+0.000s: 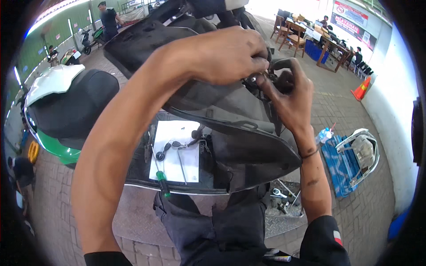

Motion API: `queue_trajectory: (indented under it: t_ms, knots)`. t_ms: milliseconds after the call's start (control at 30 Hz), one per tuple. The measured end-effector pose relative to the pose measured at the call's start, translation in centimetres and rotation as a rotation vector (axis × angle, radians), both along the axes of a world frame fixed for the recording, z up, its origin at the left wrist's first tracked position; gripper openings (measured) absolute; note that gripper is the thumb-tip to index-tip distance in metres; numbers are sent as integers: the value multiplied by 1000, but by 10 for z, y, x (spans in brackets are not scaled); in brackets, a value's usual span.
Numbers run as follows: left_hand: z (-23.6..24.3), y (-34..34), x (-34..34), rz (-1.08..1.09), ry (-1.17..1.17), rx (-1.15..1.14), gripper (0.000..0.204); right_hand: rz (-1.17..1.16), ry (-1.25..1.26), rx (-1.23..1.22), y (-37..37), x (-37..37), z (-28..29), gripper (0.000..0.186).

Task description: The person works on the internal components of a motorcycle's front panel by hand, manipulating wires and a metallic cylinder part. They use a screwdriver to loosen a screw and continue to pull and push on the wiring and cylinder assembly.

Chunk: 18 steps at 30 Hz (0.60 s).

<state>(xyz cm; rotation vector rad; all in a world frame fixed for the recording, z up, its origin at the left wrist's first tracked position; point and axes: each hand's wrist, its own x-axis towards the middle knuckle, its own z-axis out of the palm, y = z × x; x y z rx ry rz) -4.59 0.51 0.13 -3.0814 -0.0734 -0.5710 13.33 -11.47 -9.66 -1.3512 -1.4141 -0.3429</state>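
My left hand (235, 55) is closed high on the dark plastic body panel (208, 106) of a scooter, its fingertips at a small metal fitting (252, 80) among dark parts. Just to the right, my right hand (288, 91) has its fingers curled at the same spot, thumb near the fitting; what it holds is hidden. On the floorboard below the panel, a white paper sheet (184, 128) bears a thin metal tool (183, 166), round dark parts (160, 155) and a green-handled screwdriver (161, 179).
A green scooter (62, 148) with white panel stands left. A metal tray (287, 210) holds tools. A blue padded item (335, 177) with a light plastic frame (364, 159) lies right, near an orange cone (361, 91). Other people (108, 22) are around; wooden chairs (297, 42) stand behind.
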Motion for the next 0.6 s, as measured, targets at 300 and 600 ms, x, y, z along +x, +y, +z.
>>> queue_trajectory:
  t_ms: [300, 600]
  knots:
    - [-17, 6, 4, 35, -242, 318, 30, -107, -351, -140, -9, -3, 13, 36]
    - [-21, -2, 0, 6, -285, 175, 19, -140, -241, -205, -9, -7, 14, 32]
